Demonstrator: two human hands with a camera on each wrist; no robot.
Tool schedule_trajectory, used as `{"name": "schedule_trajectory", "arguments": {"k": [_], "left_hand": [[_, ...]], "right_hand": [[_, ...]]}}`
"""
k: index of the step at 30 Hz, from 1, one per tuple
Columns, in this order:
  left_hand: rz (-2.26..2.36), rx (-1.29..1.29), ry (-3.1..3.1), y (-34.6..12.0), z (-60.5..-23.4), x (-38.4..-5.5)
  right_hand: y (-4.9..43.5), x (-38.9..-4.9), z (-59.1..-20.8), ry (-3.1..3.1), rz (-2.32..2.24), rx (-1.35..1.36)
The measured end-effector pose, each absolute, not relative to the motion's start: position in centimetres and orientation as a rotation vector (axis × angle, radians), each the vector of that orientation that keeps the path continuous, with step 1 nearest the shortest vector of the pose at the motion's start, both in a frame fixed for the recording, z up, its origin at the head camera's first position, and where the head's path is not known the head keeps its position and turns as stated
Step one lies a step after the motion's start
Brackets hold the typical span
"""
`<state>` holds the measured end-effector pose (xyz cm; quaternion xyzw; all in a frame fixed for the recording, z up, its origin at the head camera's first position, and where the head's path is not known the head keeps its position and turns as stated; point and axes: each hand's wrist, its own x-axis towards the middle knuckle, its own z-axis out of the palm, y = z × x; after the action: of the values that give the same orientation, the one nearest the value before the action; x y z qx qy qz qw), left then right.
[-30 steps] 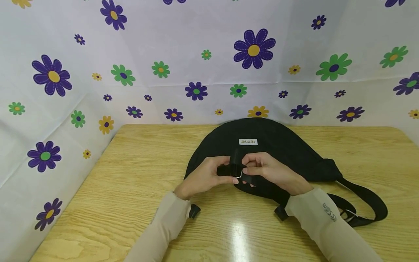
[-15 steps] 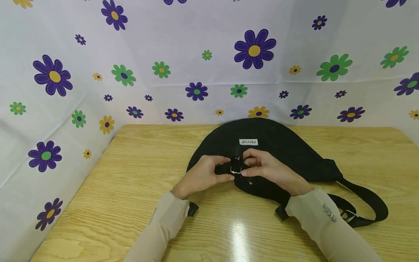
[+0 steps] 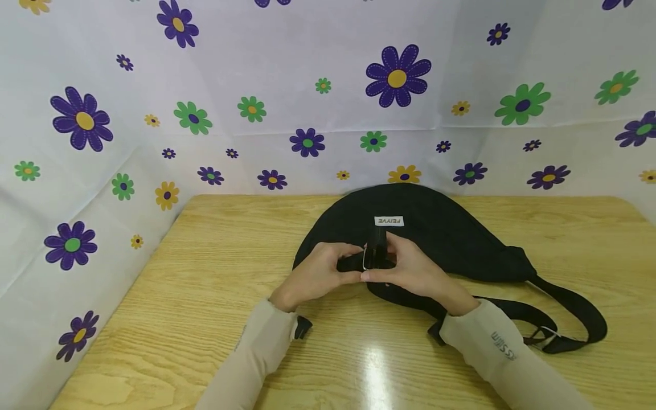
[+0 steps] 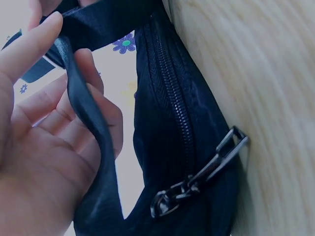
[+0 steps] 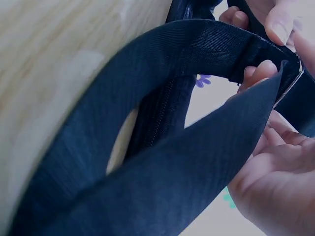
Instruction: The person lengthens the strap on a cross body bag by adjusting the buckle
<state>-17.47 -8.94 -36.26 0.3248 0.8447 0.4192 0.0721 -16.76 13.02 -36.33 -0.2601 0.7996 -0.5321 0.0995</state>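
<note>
A black crescent-shaped sling bag [image 3: 410, 208] lies on the table with its white label upside down. Over its lower edge, my left hand [image 3: 318, 276] pinches the black strap [image 4: 88, 115] beside a silver metal slider buckle [image 3: 365, 259]. My right hand [image 3: 417, 270] grips the strap on the buckle's other side, its thumb meeting the left thumb tip. A short loop of strap [image 3: 378, 242] stands up between the hands. In the right wrist view, the webbing [image 5: 147, 182] bends in a wide loop toward the buckle [image 5: 290, 88], which fingers partly cover.
More strap [image 3: 584, 307] curls on the wooden table [image 3: 205, 239] at right, with a second metal slider [image 3: 543, 336]. Black buckle ends lie by the left wrist [image 3: 303, 327] and right sleeve [image 3: 435, 332]. A zipper pull [image 4: 211, 169] hangs on the bag. A flowered cloth [image 3: 307, 68] stands behind.
My right hand has moved slightly left, its thumb now at the left thumb. The metal slider has turned to a narrower angle, and the strap loop stands farther right. The bag stays put.
</note>
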Motion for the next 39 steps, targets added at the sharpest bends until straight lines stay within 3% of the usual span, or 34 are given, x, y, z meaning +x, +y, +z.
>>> {"name": "schedule_trajectory", "arguments": {"k": [10, 39], "left_hand": [[1.293, 1.017, 2.473, -9.4, -36.3, -17.6], [1.132, 0.955, 2.411, -14.4, -35.8, -19.3]], "right_hand": [[13.7, -16.8, -35.0, 2.549, -1.334, -0.847], [18.6, -16.1, -35.3, 2.587, -1.236, -0.899]]}}
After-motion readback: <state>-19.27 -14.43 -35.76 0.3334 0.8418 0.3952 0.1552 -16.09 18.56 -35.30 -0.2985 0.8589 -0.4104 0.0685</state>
